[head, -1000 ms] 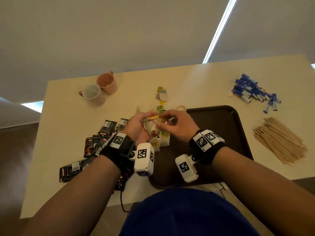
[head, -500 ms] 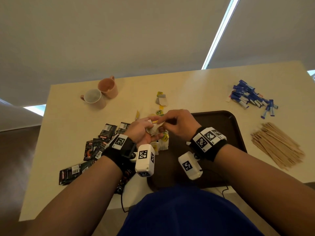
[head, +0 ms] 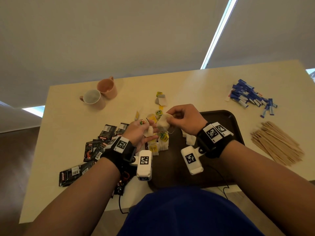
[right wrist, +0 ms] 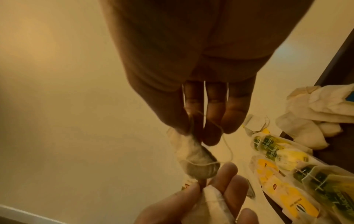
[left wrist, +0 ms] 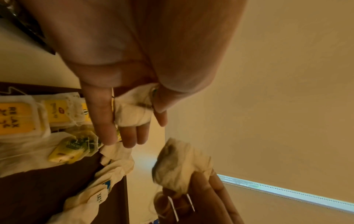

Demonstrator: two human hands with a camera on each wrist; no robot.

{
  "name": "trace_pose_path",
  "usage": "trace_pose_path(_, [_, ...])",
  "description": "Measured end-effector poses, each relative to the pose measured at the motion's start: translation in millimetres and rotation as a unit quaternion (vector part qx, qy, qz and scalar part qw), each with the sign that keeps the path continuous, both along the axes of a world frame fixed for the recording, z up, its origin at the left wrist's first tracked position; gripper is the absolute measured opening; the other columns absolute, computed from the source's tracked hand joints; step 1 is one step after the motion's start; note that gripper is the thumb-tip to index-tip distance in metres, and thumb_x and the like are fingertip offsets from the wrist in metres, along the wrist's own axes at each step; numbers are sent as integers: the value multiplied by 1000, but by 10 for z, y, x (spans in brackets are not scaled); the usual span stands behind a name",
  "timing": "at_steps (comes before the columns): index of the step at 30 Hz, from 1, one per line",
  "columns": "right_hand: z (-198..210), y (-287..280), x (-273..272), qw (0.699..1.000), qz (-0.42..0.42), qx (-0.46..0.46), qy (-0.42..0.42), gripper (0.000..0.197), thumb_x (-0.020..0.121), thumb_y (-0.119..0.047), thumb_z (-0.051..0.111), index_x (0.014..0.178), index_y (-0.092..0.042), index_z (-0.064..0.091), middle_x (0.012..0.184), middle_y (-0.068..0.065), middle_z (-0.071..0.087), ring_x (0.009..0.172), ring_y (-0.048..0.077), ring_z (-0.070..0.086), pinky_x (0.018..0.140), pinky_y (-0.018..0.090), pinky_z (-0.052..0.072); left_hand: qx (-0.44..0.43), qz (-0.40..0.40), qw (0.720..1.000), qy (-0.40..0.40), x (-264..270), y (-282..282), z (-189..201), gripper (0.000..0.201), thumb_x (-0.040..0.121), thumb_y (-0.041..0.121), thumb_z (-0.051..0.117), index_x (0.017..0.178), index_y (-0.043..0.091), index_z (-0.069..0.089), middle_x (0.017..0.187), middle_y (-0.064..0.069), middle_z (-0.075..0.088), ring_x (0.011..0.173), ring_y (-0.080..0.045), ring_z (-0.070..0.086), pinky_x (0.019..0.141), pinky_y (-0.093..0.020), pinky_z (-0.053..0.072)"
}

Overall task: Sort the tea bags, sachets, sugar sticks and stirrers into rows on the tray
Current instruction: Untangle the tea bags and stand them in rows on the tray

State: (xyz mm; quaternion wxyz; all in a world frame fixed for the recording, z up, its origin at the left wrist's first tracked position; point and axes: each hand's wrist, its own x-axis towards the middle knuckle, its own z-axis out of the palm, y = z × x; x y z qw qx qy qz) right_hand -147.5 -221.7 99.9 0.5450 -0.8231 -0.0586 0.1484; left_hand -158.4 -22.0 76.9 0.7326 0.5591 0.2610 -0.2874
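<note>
My left hand (head: 148, 132) holds a small white tea bag (head: 150, 133) under its thumb, against nearly straight fingers (left wrist: 132, 136). My right hand (head: 171, 117) pinches a second, fuller tea bag (head: 162, 124) by its top, a little above and right of the left hand. A thin string (right wrist: 228, 150) loops from that bag (right wrist: 191, 160) toward the left hand (right wrist: 212, 201). Both hands hover over the left end of the dark brown tray (head: 226, 120). Yellow-tagged tea bags (head: 159, 147) lie in a row at the tray's left edge, with white ones (head: 189, 139) beside them.
Black sachets (head: 102, 142) are scattered left of the tray. Blue sugar sticks (head: 250, 97) lie at the back right, and wooden stirrers (head: 276, 143) sit right of the tray. Two mugs (head: 102, 92) stand at the back left. A loose tea bag (head: 161, 100) lies beyond the hands.
The hands were together on one bundle of tea bags. They have pulled apart, each with one bag, and the right hand has lifted its bag higher.
</note>
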Motion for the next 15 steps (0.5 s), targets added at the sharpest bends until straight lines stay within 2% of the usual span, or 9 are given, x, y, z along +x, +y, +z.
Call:
trace_pose_path(2, [17, -23, 8, 1000, -17, 8, 1, 11, 92, -8, 66, 100, -3, 71, 87, 14, 73, 67, 11, 68, 65, 23, 58, 12, -1, 1000, -4, 2, 19, -11, 18, 106, 10, 43, 104, 5, 60, 102, -15, 70, 93, -26, 71, 79, -39, 59])
trace_pose_path(6, [-11, -71, 48, 999, -45, 1, -10, 8, 91, -9, 66, 92, -5, 72, 85, 12, 72, 70, 19, 67, 68, 35, 58, -1, 8, 1000, 4, 11, 44, -6, 23, 107, 15, 41, 105, 4, 62, 100, -17, 71, 91, -28, 71, 84, -44, 57])
trace_pose_path(9, [-45, -111, 59, 999, -52, -14, 11, 7, 91, -7, 64, 89, -8, 71, 82, 9, 71, 67, 19, 69, 67, 34, 59, -8, 10, 1000, 2, 19, 52, 10, 26, 106, 17, 40, 106, 2, 62, 98, -19, 71, 85, -27, 71, 85, -44, 56])
trace_pose_path(13, [-199, -315, 76, 990, -68, -122, -1, 10, 92, -14, 62, 91, -12, 72, 80, 2, 71, 69, 15, 67, 69, 31, 56, 26, -20, 999, -18, 9, 53, 31, 26, 107, 12, 38, 108, 3, 62, 98, -18, 70, 77, -22, 72, 73, -35, 61])
trace_pose_path(15, [-322, -482, 73, 980, -57, -192, 18, 14, 93, -20, 61, 99, -14, 73, 88, 0, 70, 79, 13, 65, 76, 31, 55, 50, -52, 997, -30, 5, 47, 36, 26, 107, 9, 37, 110, 4, 62, 101, -18, 71, 81, -22, 72, 75, -35, 61])
